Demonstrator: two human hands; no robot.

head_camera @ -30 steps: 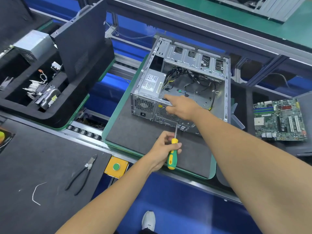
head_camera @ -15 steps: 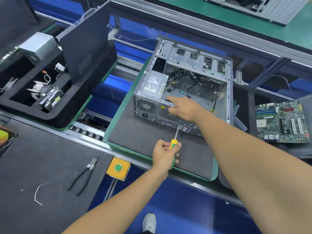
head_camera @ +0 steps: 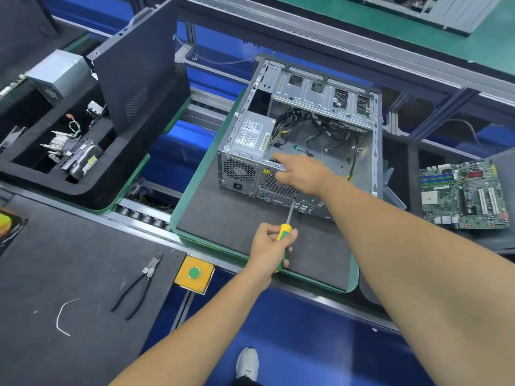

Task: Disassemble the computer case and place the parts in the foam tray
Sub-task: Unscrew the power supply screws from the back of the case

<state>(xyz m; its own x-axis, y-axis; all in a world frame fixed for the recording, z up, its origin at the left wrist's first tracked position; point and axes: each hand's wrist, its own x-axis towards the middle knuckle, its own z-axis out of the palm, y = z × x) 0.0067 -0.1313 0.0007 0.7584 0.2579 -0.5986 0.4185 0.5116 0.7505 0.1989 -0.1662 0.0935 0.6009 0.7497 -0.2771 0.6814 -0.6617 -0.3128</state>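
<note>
The open grey computer case (head_camera: 320, 87) lies on a dark mat (head_camera: 223, 218), its rear panel facing me. A power supply (head_camera: 250, 132) and loose cables remain inside. My right hand (head_camera: 303, 174) grips the case's upper rear rail, index finger stretched along it and thumb below. My left hand (head_camera: 269, 243) holds a yellow-green screwdriver (head_camera: 284, 228), whose shaft points up at the rear panel just under my right hand. The black foam tray (head_camera: 83, 188) at the left holds a power supply (head_camera: 58, 73), a drive, cables and a dark side panel (head_camera: 139, 71) standing upright.
A green motherboard (head_camera: 465, 193) lies at the right on a dark surface. Black pliers (head_camera: 139, 285) and a white wire scrap rest on the near-left mat. A yellow box with a green button (head_camera: 194, 273) sits on the conveyor's front rail.
My left hand has turned on the screwdriver handle and shifted slightly toward the case. My right hand stays on the rear rail.
</note>
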